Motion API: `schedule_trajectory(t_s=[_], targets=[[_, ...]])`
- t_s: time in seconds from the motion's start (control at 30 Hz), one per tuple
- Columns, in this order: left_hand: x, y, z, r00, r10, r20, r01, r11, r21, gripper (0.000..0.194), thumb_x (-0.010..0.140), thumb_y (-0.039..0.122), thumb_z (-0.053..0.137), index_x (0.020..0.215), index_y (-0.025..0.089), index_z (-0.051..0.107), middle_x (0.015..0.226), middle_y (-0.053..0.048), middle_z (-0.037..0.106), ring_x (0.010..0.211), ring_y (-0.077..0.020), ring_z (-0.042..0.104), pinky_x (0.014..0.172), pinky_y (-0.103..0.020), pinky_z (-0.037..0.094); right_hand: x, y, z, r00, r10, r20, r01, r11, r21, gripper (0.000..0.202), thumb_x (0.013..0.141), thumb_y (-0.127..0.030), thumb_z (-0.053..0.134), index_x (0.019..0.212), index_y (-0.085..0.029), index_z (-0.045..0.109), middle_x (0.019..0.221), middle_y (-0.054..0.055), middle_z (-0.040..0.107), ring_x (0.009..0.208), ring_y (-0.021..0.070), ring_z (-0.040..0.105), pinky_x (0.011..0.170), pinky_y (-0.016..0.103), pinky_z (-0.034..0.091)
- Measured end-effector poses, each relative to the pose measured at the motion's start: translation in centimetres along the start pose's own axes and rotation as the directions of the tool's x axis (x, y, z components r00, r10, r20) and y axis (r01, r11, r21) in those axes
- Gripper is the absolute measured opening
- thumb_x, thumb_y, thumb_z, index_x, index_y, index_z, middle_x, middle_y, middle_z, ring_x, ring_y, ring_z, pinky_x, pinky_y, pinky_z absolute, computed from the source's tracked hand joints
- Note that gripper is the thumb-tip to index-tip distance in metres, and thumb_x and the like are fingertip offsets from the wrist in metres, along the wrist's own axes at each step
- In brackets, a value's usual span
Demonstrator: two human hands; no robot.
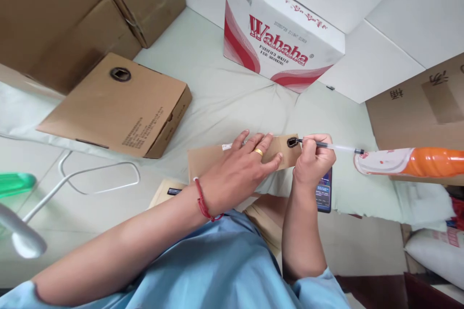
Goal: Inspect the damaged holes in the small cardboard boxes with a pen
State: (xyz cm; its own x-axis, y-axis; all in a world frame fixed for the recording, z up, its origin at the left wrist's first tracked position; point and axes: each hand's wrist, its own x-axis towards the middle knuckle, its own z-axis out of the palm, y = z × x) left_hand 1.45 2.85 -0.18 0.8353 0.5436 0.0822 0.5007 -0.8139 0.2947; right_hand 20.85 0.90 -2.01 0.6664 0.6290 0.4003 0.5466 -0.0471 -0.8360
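From the wearer's head, one camera looks forward and down (steeply, too), near the left hand [241, 169] and right hand [314, 159].

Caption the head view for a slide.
Left hand rests on brown cardboard; right hand holds a pen at its black mark.

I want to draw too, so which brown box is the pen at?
The narrow box under the left hand: the right hand holds the pen at its dark-edged hole. No hand touches the other brown boxes.

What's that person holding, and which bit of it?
The right hand holds a pen near its writing end. The left hand rests, spread out, on the cardboard.
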Motion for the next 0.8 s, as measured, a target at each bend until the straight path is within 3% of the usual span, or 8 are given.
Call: schedule_trajectory(t_s=[0.4, 0.8], targets=[[0.04, 0.04, 0.17, 1.000, 0.009, -0.013, -0.009, 1.000, 0.000, 0.050, 0.106, 0.020, 0.059, 0.156, 0.025, 0.057, 0.172, -0.029, 0.041, 0.157, -0.0414, 0.048, 0.125, -0.067, 0.039, 0.47, 0.36, -0.56, 0.988, -0.027, 0.153, 0.028, 1.000, -0.008, 0.012, 0.087, -0.031, 0.062, 0.078, -0.022, 0.063, 0.068, -0.005, 0.060, 0.060, 0.0125, 0.051, 0.063, 0.027, 0.040], [0.05, 0.00, 0.19, 1.000, -0.002, -0.008, 0.002, 1.000, -0.029, 0.049, 0.106, 0.020, 0.059, 0.155, 0.026, 0.058, 0.173, -0.027, 0.040, 0.159, -0.0409, 0.046, 0.127, -0.066, 0.036, 0.61, 0.66, -0.35, 1.000, 0.015, 0.010, -0.014, 0.998, -0.060, 0.012, 0.087, -0.031, 0.062, 0.079, -0.022, 0.061, 0.069, -0.005, 0.057, 0.060, 0.0118, 0.046, 0.061, 0.026, 0.039]])
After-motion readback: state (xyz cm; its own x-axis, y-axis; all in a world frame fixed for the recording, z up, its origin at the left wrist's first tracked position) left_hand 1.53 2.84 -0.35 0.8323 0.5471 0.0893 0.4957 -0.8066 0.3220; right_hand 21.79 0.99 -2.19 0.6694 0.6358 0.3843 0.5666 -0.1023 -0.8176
